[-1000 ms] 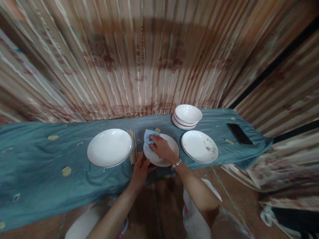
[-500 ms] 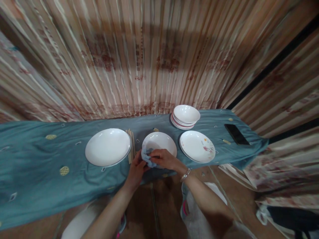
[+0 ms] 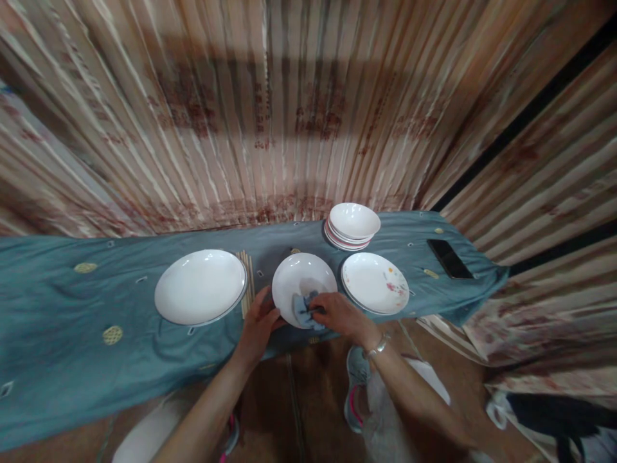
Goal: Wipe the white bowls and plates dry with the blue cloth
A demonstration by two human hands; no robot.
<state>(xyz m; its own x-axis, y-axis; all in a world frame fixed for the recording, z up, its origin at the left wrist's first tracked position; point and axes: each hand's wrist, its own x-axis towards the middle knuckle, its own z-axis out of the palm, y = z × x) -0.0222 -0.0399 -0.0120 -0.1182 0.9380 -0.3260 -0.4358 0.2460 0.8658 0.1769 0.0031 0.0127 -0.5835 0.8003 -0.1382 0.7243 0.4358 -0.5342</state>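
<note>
A white plate (image 3: pixel 295 276) is in front of me at the near edge of the table. My left hand (image 3: pixel 260 319) grips its left rim, with the thumb over the edge and the other fingers partly hidden beneath. In my right hand (image 3: pixel 337 314) is a bunched light-blue cloth (image 3: pixel 304 308), pressed against the lower right of the plate's inner surface. Several chopsticks (image 3: pixel 247 283) lie just left of this plate. Farther left sits a large white plate (image 3: pixel 200 286), apparently stacked on another. To the right are flower-patterned plates (image 3: pixel 373 283), one on top of another.
A stack of white bowls (image 3: pixel 355 222) stands behind the patterned plates. A black phone (image 3: pixel 450 258) lies toward the right end of the green tablecloth (image 3: pixel 130 370). Curtains (image 3: pixel 299 116) hang behind the table and to the right. Below the table's near edge shows a shoe (image 3: pixel 357 386).
My right hand has moved the cloth from the plate's left rim to its lower right. My left hand stays at the left rim. The view has shifted slightly.
</note>
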